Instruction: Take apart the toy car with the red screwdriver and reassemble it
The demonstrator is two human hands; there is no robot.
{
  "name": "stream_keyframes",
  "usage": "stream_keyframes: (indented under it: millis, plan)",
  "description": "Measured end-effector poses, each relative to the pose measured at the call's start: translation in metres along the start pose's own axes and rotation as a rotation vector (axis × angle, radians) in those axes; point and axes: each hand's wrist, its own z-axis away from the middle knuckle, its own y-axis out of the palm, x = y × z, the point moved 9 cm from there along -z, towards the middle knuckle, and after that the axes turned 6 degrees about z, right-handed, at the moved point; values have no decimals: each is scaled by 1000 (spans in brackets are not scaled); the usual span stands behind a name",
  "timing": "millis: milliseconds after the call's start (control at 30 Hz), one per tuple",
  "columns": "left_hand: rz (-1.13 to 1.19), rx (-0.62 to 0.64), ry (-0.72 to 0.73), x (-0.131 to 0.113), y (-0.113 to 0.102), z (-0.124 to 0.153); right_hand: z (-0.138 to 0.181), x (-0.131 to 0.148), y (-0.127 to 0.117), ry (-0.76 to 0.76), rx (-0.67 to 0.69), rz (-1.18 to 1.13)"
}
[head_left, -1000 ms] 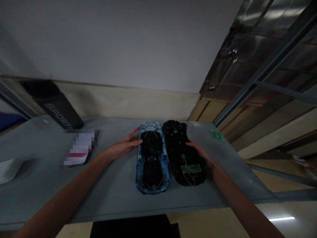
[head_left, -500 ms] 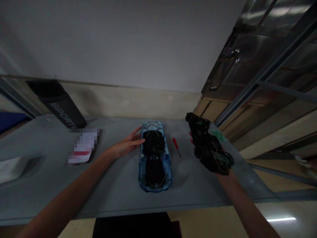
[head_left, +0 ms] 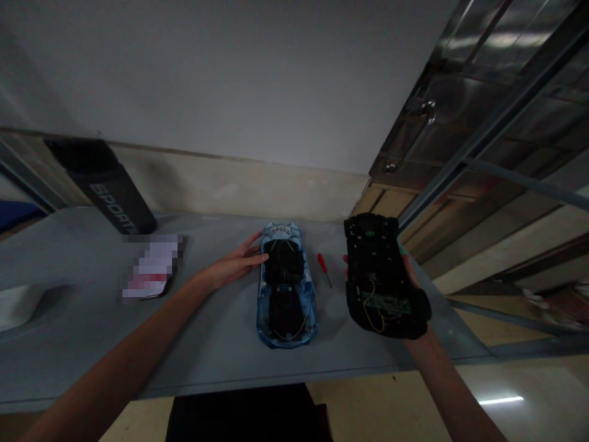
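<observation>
A blue toy car body shell (head_left: 288,288) lies upside down on the grey table (head_left: 207,344), its dark inside facing up. My left hand (head_left: 232,267) rests flat against the shell's left side, fingers stretched out. My right hand (head_left: 409,270) holds the black car chassis (head_left: 380,276) lifted above the table's right part, turned so its green circuit board and yellow wires face me. Most of the right hand is hidden behind the chassis. A small red screwdriver (head_left: 324,269) lies on the table between the shell and the chassis.
A black bottle marked "SPORT" (head_left: 108,193) leans at the back left. A blurred-out white and red packet (head_left: 150,270) lies left of my left hand. A white object (head_left: 16,304) sits at the far left edge. A metal door with a handle (head_left: 460,123) stands at the right.
My right hand has lifted the black chassis off the table, where it lay beside the blue shell, and turned its inner side toward me. The red screwdriver came into sight. The left hand stayed put.
</observation>
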Motion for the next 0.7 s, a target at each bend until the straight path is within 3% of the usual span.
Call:
stream_keyframes:
  millis: [500,700]
  plan:
    - [74,49,51,0,4,-6,20,29,53,80,-5,303]
    - [79,58,69,-3,8,-5,0,58,83,-113,-8,753]
